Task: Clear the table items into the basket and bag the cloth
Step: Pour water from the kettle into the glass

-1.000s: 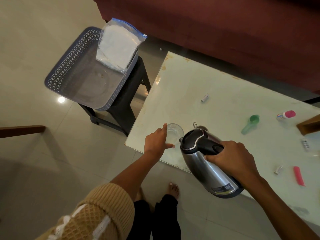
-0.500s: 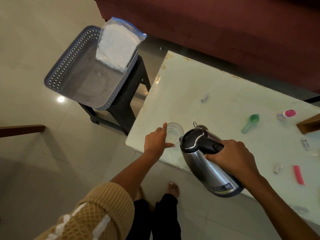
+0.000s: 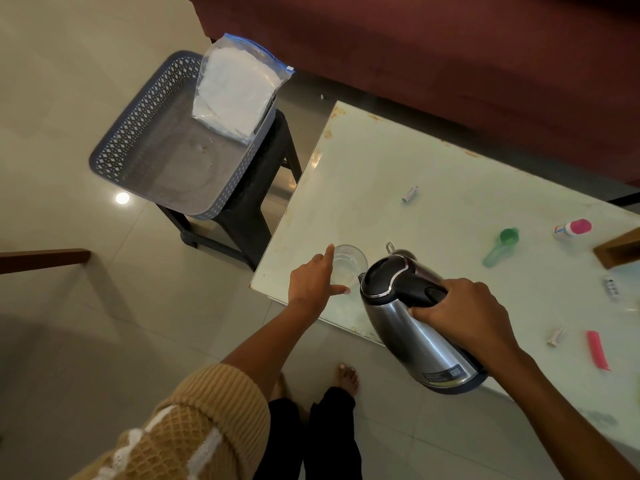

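Note:
My right hand (image 3: 464,313) grips the black handle of a steel kettle (image 3: 415,327), tilted with its spout toward a clear glass (image 3: 349,265) near the table's front-left corner. My left hand (image 3: 311,282) wraps around the glass's left side. The grey perforated basket (image 3: 138,140) rests on a dark stool (image 3: 256,192) left of the table. A zip bag holding white cloth (image 3: 235,91) leans upright inside the basket's far end. On the pale table (image 3: 381,161) lie a battery (image 3: 410,193), a green scoop (image 3: 500,245) and a pink-capped bottle (image 3: 571,229).
More small items lie at the table's right: a pill strip (image 3: 611,287), a small white piece (image 3: 556,337) and a pink strip (image 3: 597,349). A wooden object (image 3: 620,249) sits at the right edge. A maroon sofa (image 3: 450,46) runs behind the table. My bare feet (image 3: 346,375) stand on tiled floor.

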